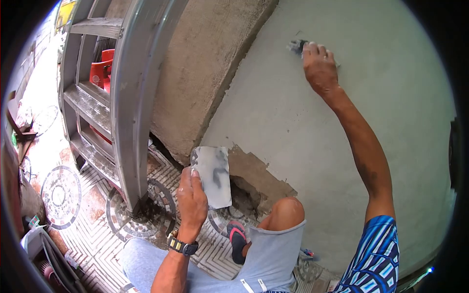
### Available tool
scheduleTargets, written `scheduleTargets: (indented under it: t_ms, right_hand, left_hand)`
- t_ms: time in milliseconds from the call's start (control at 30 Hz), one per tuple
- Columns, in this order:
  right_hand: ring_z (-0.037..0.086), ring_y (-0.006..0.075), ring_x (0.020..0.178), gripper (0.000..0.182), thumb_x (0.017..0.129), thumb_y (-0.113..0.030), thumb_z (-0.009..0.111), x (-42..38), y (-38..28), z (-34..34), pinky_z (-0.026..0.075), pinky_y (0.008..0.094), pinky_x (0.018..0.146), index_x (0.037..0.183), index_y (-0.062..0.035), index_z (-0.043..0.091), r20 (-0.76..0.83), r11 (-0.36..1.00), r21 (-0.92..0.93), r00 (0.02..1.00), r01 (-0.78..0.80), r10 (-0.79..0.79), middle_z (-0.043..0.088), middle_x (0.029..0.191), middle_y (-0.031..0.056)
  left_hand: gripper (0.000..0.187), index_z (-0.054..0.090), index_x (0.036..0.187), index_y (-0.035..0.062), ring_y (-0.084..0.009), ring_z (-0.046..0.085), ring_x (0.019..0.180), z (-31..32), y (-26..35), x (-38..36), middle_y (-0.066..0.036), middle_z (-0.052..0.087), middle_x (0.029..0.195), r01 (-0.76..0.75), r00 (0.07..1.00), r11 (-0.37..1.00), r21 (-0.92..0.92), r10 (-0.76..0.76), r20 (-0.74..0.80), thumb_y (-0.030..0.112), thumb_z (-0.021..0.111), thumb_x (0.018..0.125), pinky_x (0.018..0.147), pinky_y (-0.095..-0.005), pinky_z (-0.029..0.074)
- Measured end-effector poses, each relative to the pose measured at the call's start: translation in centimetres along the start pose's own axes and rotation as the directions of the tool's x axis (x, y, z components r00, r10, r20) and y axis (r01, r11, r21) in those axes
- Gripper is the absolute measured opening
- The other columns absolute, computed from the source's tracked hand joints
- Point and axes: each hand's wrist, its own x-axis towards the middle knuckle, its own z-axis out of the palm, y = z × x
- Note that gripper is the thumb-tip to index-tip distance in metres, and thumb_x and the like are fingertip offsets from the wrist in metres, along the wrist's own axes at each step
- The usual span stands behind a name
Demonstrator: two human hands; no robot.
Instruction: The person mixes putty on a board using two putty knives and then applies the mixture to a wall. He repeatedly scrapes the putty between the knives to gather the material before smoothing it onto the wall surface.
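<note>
My left hand is closed on the edge of a flat rectangular finishing trowel, its face smeared with whitish putty and grey patches. Up at the wall, my right hand is closed round a putty-covered spreader, pressed to the surface. Only a dark, white-smeared end of that tool shows past the fingers; its shape is otherwise hidden. Pale grey skim coat covers the wall. Below the trowel, the coat ends raggedly at a bare brown patch with a broken hole.
An aluminium stepladder stands at the left, with red plastic things behind it. A rough concrete ledge slants beside the coated wall. My knee and sandalled foot are over the patterned tile floor. A bin-like container sits lower left.
</note>
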Motion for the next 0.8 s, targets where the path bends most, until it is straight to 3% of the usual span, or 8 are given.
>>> scheduleTargets:
  t_ms: [67, 167, 433, 467, 500, 633, 733, 800]
  right_hand:
    - [0.059, 0.0226, 0.093, 0.029, 0.082, -0.007, 0.060, -0.7, -1.3, -0.9, 0.048, 0.0353, 0.076, 0.110, 0.0005, 0.060, 0.109, 0.993, 0.055, 0.988, 0.107, -0.112, 0.059, 0.102, 0.0114]
    - [0.059, 0.0237, 0.093, 0.027, 0.083, -0.006, 0.059, -2.0, -2.9, -3.6, 0.047, 0.0353, 0.075, 0.108, 0.0018, 0.060, 0.063, 0.926, 0.327, 0.973, 0.190, -0.222, 0.059, 0.100, 0.0125]
    - [0.062, 0.0333, 0.084, 0.022, 0.089, -0.007, 0.051, -1.0, 1.0, -1.3, 0.051, 0.0459, 0.079, 0.107, 0.0045, 0.058, 0.094, 0.816, 0.537, 0.977, -0.212, 0.192, 0.061, 0.093, 0.0180]
    - [0.063, 0.0346, 0.081, 0.022, 0.090, -0.008, 0.050, -1.3, 1.5, -0.2, 0.051, 0.0471, 0.079, 0.106, 0.0052, 0.058, 0.123, 0.767, 0.583, 0.962, -0.268, 0.243, 0.062, 0.090, 0.0191]
    - [0.060, 0.0325, 0.068, 0.025, 0.092, -0.016, 0.049, -0.3, 2.3, -2.0, 0.050, 0.0434, 0.072, 0.101, 0.0065, 0.057, 0.394, 0.531, 0.671, 0.855, -0.518, 0.337, 0.060, 0.078, 0.0193]
    - [0.047, 0.0147, 0.062, 0.033, 0.093, -0.026, 0.053, -0.5, 3.5, -2.1, 0.044, 0.0332, 0.063, 0.099, 0.0056, 0.059, 0.694, 0.054, 0.661, 0.637, -0.748, 0.334, 0.051, 0.068, 0.0058]
    - [0.046, 0.0102, 0.064, 0.037, 0.094, -0.029, 0.054, -1.3, 3.3, -0.3, 0.044, 0.0303, 0.062, 0.104, 0.0062, 0.059, 0.688, -0.120, 0.703, 0.627, -0.701, 0.365, 0.051, 0.069, 0.0016]
    - [0.046, 0.0092, 0.064, 0.038, 0.094, -0.029, 0.055, -1.4, 3.3, 0.5, 0.043, 0.0285, 0.062, 0.108, 0.0062, 0.059, 0.699, -0.125, 0.691, 0.613, -0.712, 0.369, 0.052, 0.070, 0.0006]
  left_hand:
    - [0.030, 0.056, 0.107, -0.0045, -0.0284, 0.057, 0.082, -0.2, 0.2, 0.1, -0.020, 0.062, 0.092, 0.034, 0.999, 0.999, -0.029, -0.033, 0.020, 0.020, 0.039, 0.103, 0.077, -0.0382, 0.045]
    - [0.038, 0.056, 0.114, -0.0091, -0.0288, 0.058, 0.093, -0.8, 0.6, 0.3, -0.022, 0.063, 0.102, 0.134, 0.989, 0.989, -0.057, -0.129, 0.074, 0.024, 0.041, 0.104, 0.087, -0.0375, 0.044]
    - [0.037, 0.056, 0.112, -0.0079, -0.0266, 0.058, 0.089, -0.2, 0.1, 0.1, -0.022, 0.063, 0.099, 0.100, 0.994, 0.994, 0.040, -0.101, 0.028, 0.024, 0.040, 0.104, 0.084, -0.0378, 0.044]
    - [0.035, 0.056, 0.109, -0.0070, -0.0255, 0.056, 0.087, -0.2, 0.2, 0.2, -0.020, 0.063, 0.097, 0.112, 0.993, 0.994, 0.011, -0.112, 0.043, 0.024, 0.040, 0.104, 0.082, -0.0374, 0.044]
    - [0.034, 0.056, 0.107, -0.0061, -0.0245, 0.055, 0.084, -0.2, 0.2, 0.3, -0.019, 0.062, 0.094, 0.123, 0.991, 0.992, -0.018, -0.122, 0.057, 0.023, 0.040, 0.104, 0.080, -0.0370, 0.044]
    - [0.030, 0.055, 0.099, -0.0031, -0.0213, 0.049, 0.076, -0.1, 0.0, 0.3, -0.015, 0.058, 0.084, 0.106, 0.994, 0.992, -0.067, -0.103, 0.036, 0.022, 0.039, 0.104, 0.073, -0.0358, 0.043]
    - [0.027, 0.055, 0.101, -0.0017, -0.0298, 0.055, 0.073, -0.2, -0.5, 0.4, -0.020, 0.058, 0.083, 0.065, 0.997, 0.997, -0.037, -0.063, 0.047, 0.019, 0.038, 0.103, 0.070, -0.0393, 0.044]
    - [0.028, 0.055, 0.100, -0.0029, -0.0242, 0.051, 0.075, -0.2, -0.5, 0.4, -0.017, 0.058, 0.083, 0.096, 0.994, 0.994, -0.050, -0.093, 0.055, 0.020, 0.039, 0.103, 0.072, -0.0371, 0.043]
